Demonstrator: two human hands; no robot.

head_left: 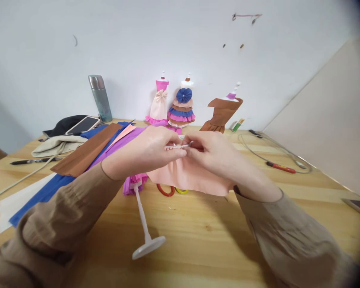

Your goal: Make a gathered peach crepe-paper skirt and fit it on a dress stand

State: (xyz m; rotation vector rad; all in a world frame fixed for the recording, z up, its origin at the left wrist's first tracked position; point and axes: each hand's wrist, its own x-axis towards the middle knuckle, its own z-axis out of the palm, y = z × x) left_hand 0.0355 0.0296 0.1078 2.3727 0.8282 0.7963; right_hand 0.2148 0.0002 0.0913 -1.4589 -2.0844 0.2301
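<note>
My left hand (148, 146) and my right hand (217, 154) meet at mid-view, both closed in a pinch. Between them they grip the upper edge of a peach crepe paper sheet (195, 178), which hangs below my fingers. A thin white strip (180, 146) runs along that edge between my fingertips; its kind is unclear. Behind and below my left wrist, a small white mannequin stand (142, 216) lies tipped over, with ruffled magenta and purple paper (134, 184) at its far end. Red and yellow ring handles (165, 191) show partly beneath the hanging sheet.
Brown, blue, purple and white crepe paper strips (87, 150) lie at left, near a phone (83, 125), a pen (33, 161) and a flask (100, 98). Dressed mini mannequins (181, 108) stand along the wall. At right are a glue stick (238, 125) and a red-handled cable (280, 167).
</note>
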